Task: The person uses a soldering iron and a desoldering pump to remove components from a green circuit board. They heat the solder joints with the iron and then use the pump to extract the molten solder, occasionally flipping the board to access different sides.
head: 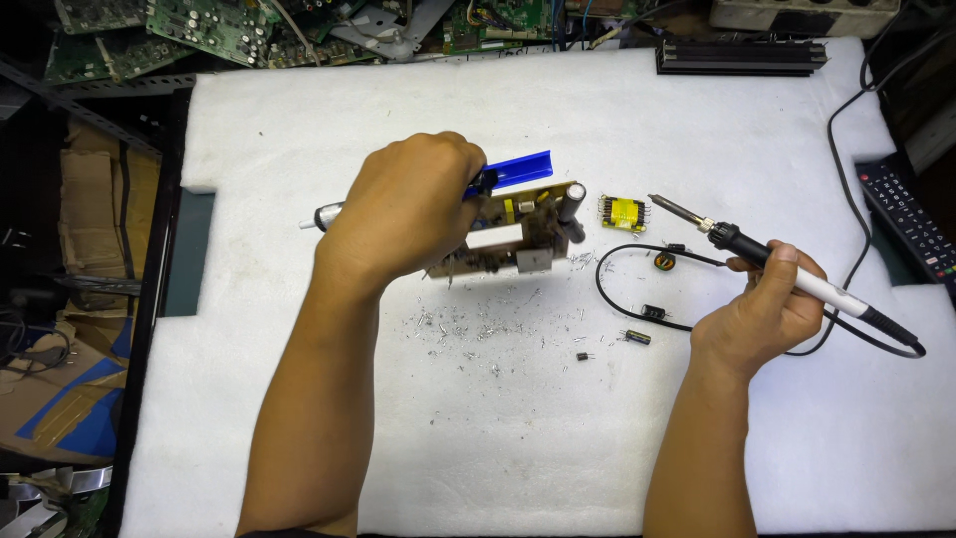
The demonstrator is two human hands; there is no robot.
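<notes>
White foam sheet covers the surface [518, 428], soft and fuzzy, littered with tiny metal lead clippings [468, 327] near centre. Far left, scrap green circuit boards [199, 30] piled off the sheet. Left hand [403, 214] is clenched around a blue desoldering pump [513, 169] and also props a small tan circuit board [518, 231] on edge, tilted, at the middle of the sheet; pump's white tip pokes out left of the fist. Board looks light, stiff, brittle, with tall capacitors and a heatsink on it; best held by bare edges, not parts. Just right of it, a loose yellow transformer [622, 212] lies flat, apart from the board. Small capacitor [637, 338] and other loose bits sit nearer. Right hand [762, 309] is wrapped pen-style on a soldering iron [787, 274], white handle, black collar, metal tip pointing left in air, touching nothing. Tip likely hot; grab handle only. Black cord [617, 299] loops below. Far right, a black remote [906, 224].
</notes>
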